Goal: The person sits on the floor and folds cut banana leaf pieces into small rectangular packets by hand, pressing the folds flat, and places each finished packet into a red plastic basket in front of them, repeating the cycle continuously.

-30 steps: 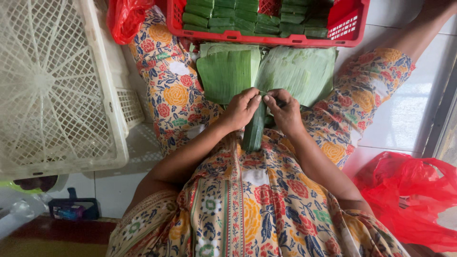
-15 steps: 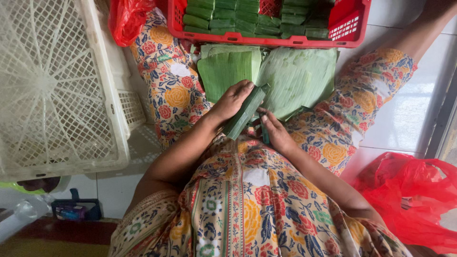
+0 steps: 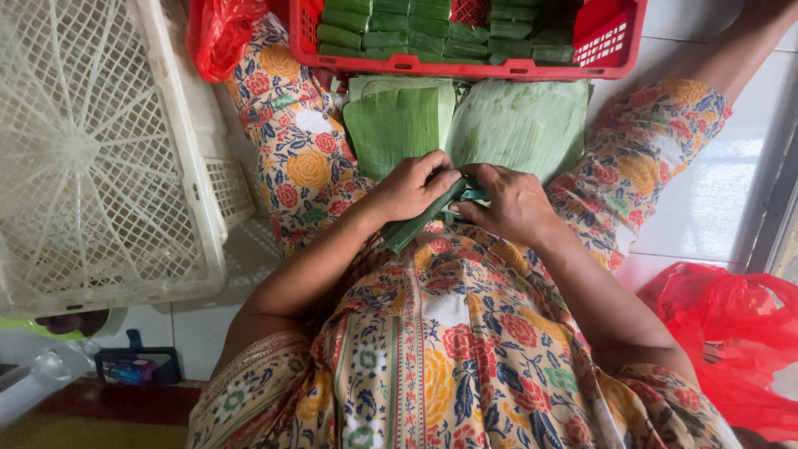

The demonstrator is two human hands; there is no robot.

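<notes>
Head cam: you had your left hand (image 3: 411, 187) and right hand (image 3: 509, 202) both pinched tight on the parcel (image 3: 418, 223) over your lap, below the leaves (image 3: 465, 125). It'd tipped from upright to slanted and dropped nearer you, so the fold looked about closed. Crate (image 3: 399, 62) sat full beyond.

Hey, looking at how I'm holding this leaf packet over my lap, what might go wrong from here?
The banana-leaf packet is pinched between your left hand and right hand at one end only; the free end hangs tilted toward your lap, so it might unfold or slip. The loose leaves lie on your legs right beyond your hands, so a knee shift could slide them off. The red crate of finished packets sits close; a careless reach might knock it.
</notes>
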